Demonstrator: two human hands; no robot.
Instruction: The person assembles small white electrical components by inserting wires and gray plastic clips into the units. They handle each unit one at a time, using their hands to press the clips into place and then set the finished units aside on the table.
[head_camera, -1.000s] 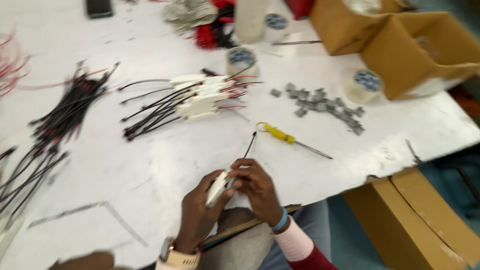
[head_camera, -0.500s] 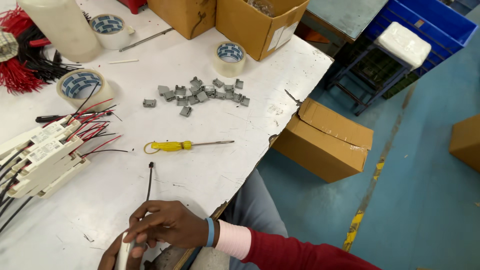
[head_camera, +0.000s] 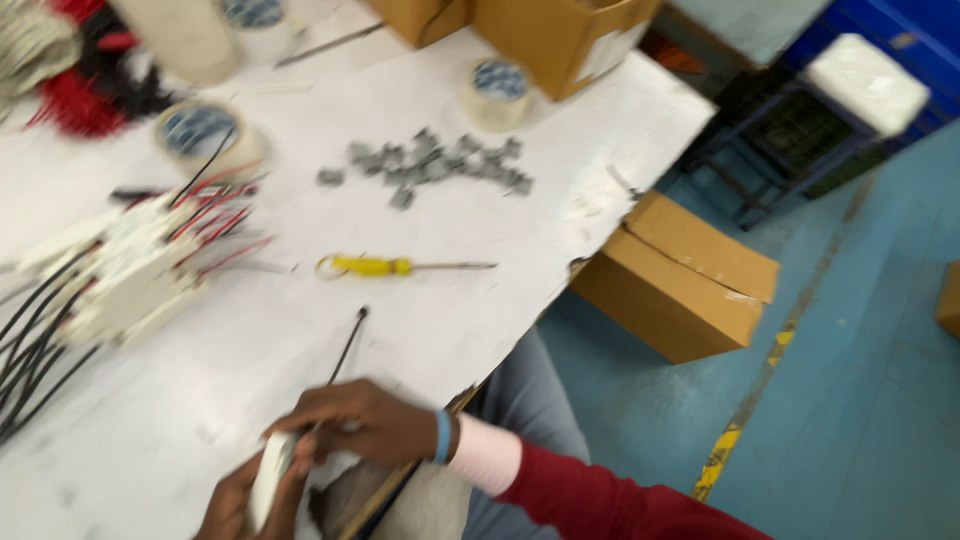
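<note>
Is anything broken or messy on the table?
Small grey clips lie in a loose heap, and the white table's edge looks chipped and scuffed. The yellow screwdriver lies flat. Nothing looks spilled.

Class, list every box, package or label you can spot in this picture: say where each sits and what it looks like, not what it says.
Open cardboard box: table's far edge, brown, with a pale label on its side.
Second cardboard box: left of it, brown, mostly cropped.
Closed cardboard box: on the blue floor beside the table, brown, rectangular.
Box corner: right edge, brown.
No screens or signs.
</note>
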